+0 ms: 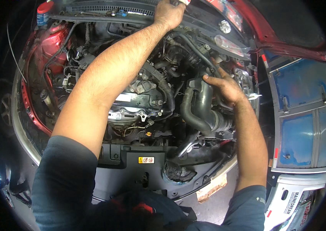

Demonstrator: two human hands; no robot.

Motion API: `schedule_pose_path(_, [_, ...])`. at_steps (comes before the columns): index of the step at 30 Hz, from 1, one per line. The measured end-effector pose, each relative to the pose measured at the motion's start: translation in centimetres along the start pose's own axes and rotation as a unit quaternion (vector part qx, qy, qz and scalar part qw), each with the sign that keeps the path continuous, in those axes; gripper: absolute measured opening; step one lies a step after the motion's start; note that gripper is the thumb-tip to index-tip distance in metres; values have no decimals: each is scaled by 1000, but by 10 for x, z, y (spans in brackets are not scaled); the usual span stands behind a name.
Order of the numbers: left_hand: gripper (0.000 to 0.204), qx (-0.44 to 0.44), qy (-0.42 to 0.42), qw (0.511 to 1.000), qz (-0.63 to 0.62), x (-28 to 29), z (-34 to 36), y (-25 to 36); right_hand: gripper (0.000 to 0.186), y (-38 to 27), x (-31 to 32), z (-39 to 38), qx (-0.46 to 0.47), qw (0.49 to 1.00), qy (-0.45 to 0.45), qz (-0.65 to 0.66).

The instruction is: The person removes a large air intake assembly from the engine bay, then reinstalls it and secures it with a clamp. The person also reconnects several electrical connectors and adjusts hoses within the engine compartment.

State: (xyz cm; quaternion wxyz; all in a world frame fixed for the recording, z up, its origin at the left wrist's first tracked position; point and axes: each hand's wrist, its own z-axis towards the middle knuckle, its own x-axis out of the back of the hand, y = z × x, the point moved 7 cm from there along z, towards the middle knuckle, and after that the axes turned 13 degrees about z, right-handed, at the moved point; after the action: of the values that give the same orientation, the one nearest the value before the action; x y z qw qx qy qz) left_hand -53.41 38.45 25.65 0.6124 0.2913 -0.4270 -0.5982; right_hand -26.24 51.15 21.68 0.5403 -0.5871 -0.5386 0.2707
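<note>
My left hand reaches across the engine bay to the cowl at the windshield's base. Its fingers are closed around something small with a white and red end, cut off by the top edge. My right hand is at the right of the engine, its thumb against the upper end of a black air intake duct. The other fingers wrap behind the duct and are partly hidden. Just above them a black hose runs up and to the left. Left of the duct lies the engine's top, partly covered by my left forearm.
On the cowl's left end stands a blue jar with a red lid. A crumpled silvery ball and a clear plastic bag lie at the far right. The red hood is raised. Blue panels and a white case stand right.
</note>
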Motion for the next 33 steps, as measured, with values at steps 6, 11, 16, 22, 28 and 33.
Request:
schedule_pose_path(6, [20, -42, 49, 998, -18, -9, -5, -30, 101, 25, 1, 40, -41, 998, -20, -41])
schedule_pose_path(11, [21, -74, 45, 995, 41, -13, -22, -23, 102, 47, 2, 40, -79, 993, 15, -85])
schedule_pose_path(16, [22, -37, 34, 998, 36, -16, -25, -34, 99, 27, -3, 34, -22, 960, 63, -272])
schedule_pose_path(22, [30, -88, 13, 996, 28, -19, -27, -37, 95, -35, -56, 55, 130, 860, 141, -474])
schedule_pose_path(28, [55, -68, 7, 995, 78, -11, -29, -56, 77, -26, -82, 107, 56, 838, 104, -533])
schedule_pose_path(33, [49, -96, 30, 991, 92, -20, -28, -48, 75, -28, -68, 112, 76, 856, 72, -506])
